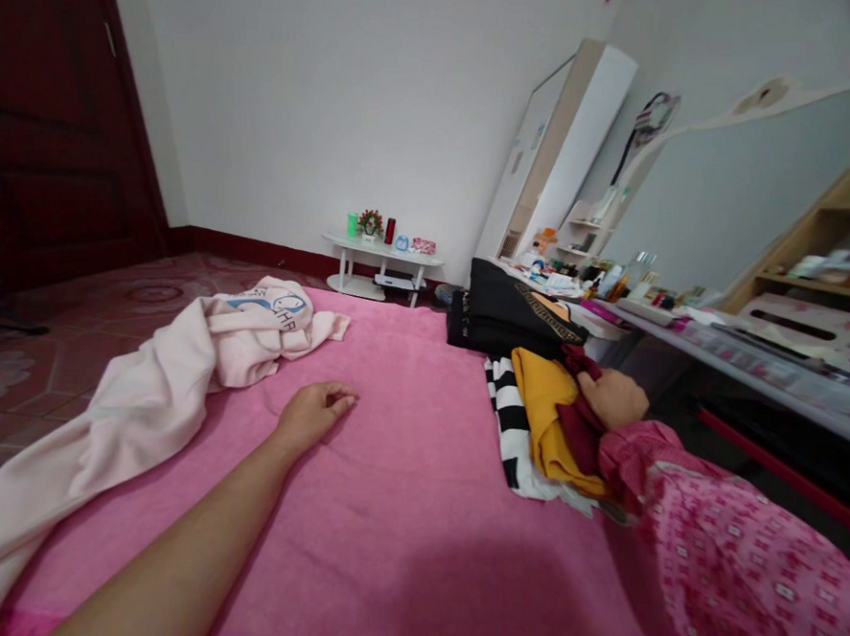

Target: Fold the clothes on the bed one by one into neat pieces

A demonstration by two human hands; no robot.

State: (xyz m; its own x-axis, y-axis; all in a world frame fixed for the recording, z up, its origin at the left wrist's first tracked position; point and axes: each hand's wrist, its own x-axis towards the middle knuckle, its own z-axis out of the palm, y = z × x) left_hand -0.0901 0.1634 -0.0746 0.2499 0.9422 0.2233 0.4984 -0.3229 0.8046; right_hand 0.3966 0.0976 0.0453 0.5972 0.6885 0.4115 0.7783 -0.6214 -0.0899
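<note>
The right hand (615,398), right of the centre of the frame, is pinching a dark red piece of soft cloth (580,431), a bunched bit of it showing above the thumb; some of its fingers are hiding behind the hand itself. This dark red cloth is lying over the right part of a folded mustard-yellow fabric garment (543,397); a folded black-and-white striped garment (510,426) is showing along the yellow one's left side; a folded black garment with gold-toned lettering (500,304) is sitting just beyond them, toward the upper right. A pink patterned sleeve (733,539) is covering the right arm in the lower right corner.

The left hand (313,417), left of the centre, is hovering over or resting on a plush pink bed cover (403,425), which of the two I cannot tell; its fingers are curling loosely, with nothing showing between them; the bare forearm is running down to the lower left. Near this hand, at the left of the frame, a rumpled pale pink garment with blue printing (176,381) is lying along the bed's edge; at the upper centre, a low white table (378,248) is standing against the wall; at the right, a cluttered white dressing table (730,352) is standing beside the bed.
</note>
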